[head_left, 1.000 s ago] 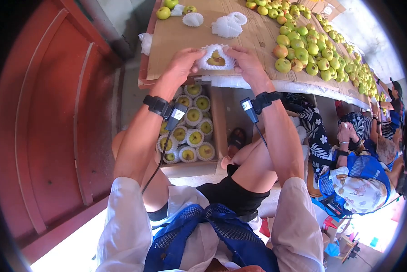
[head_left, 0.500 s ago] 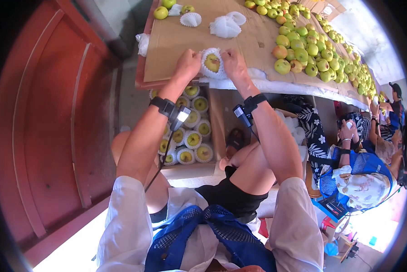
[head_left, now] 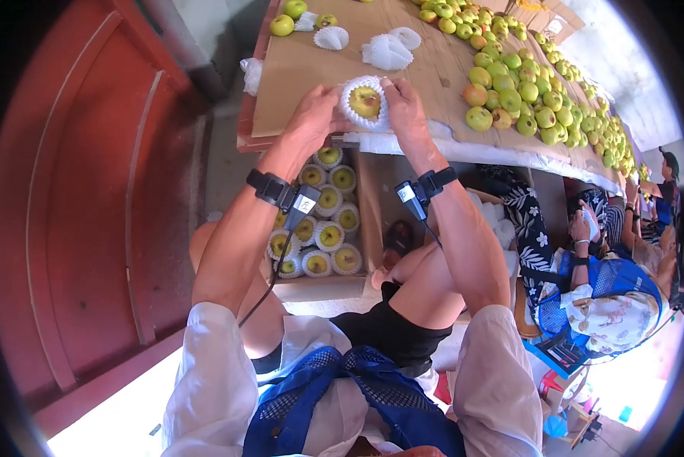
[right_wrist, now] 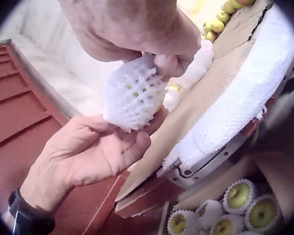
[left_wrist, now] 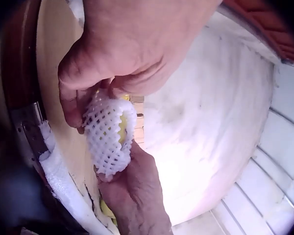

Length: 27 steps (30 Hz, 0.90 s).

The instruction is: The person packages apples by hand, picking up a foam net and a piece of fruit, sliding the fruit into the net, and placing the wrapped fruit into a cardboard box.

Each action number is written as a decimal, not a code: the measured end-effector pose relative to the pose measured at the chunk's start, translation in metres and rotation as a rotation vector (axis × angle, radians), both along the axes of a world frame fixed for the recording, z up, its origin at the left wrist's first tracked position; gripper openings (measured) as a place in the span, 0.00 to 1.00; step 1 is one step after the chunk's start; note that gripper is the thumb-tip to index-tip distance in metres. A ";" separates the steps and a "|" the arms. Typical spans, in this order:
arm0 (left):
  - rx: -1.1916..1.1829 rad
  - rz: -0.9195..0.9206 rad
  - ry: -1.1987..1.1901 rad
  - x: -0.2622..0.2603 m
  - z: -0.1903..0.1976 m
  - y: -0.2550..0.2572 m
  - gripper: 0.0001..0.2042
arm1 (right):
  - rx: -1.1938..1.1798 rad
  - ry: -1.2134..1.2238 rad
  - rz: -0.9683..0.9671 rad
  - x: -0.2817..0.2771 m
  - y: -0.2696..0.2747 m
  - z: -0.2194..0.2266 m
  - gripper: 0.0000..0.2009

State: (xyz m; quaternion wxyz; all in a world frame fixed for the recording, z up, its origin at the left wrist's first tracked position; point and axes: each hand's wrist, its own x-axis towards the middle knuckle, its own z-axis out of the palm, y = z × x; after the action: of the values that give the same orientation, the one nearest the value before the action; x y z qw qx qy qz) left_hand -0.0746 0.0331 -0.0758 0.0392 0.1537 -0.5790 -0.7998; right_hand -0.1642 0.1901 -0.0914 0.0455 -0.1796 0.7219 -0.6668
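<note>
Between both hands, over the near edge of the table, is a yellow-green apple (head_left: pixel 365 102) in a white foam net sleeve (right_wrist: pixel 136 93). My left hand (head_left: pixel 317 113) holds it from the left; in the right wrist view its fingers cup the sleeve's lower end. My right hand (head_left: pixel 407 114) grips the sleeve from the other side, fingers curled at its edge in the right wrist view. The net wraps the apple's sides, and the fruit's end shows through the round opening toward the head camera. In the left wrist view the sleeve (left_wrist: pixel 108 134) hides most of the apple.
A cardboard-covered table (head_left: pixel 296 76) bears loose foam nets (head_left: pixel 387 50) and a large heap of apples (head_left: pixel 521 91) at right. Under its edge stands a box of sleeved apples (head_left: pixel 329 236). A red door (head_left: pixel 90 198) is at left; another person (head_left: pixel 604 297) sits at right.
The net's opening, stretched to a triangle a second ago, is now round about the apple. My hands have turned the apple, and the left hand has shifted to its side and underneath.
</note>
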 end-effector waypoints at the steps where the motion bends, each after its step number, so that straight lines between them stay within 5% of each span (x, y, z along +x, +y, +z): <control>1: 0.024 0.001 0.015 0.001 0.000 -0.001 0.12 | -0.030 -0.021 0.009 0.002 0.000 0.003 0.16; 7: 0.078 0.039 0.054 0.008 0.001 0.001 0.13 | -0.245 -0.042 0.034 0.009 -0.005 0.002 0.14; 16: 0.098 0.105 0.069 0.021 0.026 0.018 0.14 | -0.199 0.068 -0.070 0.019 -0.018 0.006 0.16; 27: 0.101 0.138 -0.029 0.015 0.014 0.006 0.15 | 0.366 0.493 -0.219 0.032 -0.014 0.022 0.11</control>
State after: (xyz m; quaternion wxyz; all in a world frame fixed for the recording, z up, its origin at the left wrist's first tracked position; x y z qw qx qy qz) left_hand -0.0591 0.0395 -0.0620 0.0781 0.2066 -0.5263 -0.8211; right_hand -0.1324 0.1760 -0.0694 -0.1711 -0.2459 0.8340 -0.4634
